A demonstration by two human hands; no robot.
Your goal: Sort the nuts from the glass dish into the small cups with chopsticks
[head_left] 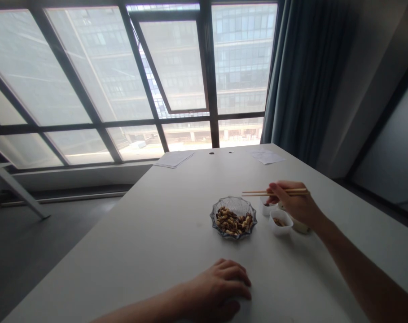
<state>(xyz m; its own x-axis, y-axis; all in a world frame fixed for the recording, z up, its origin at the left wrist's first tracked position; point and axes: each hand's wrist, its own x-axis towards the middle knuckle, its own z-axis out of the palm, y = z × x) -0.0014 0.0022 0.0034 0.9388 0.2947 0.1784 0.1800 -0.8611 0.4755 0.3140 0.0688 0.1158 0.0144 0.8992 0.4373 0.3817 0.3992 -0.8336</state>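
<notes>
My right hand [293, 197] grips a pair of wooden chopsticks [254, 194], their tips pointing left above the table, just past the right rim of a glass bowl [239, 204]. In that bowl lies a heap of mixed nuts or seeds [232, 222], brown and pale tan. Below the right hand stands a small white cup [281, 224] with some brown pieces inside. Another small white cup [265, 208] with dark contents is partly covered by the hand. My left hand [225, 287] rests on the table in front of the bowl, fingers apart and holding nothing.
A pale round item [301, 228] shows partly under my right wrist. Paper sheets lie at the far left [173, 159] and far right [267, 156] of the white table [150, 233]. Beyond stand windows, one tilted open, and a blue curtain [301, 89].
</notes>
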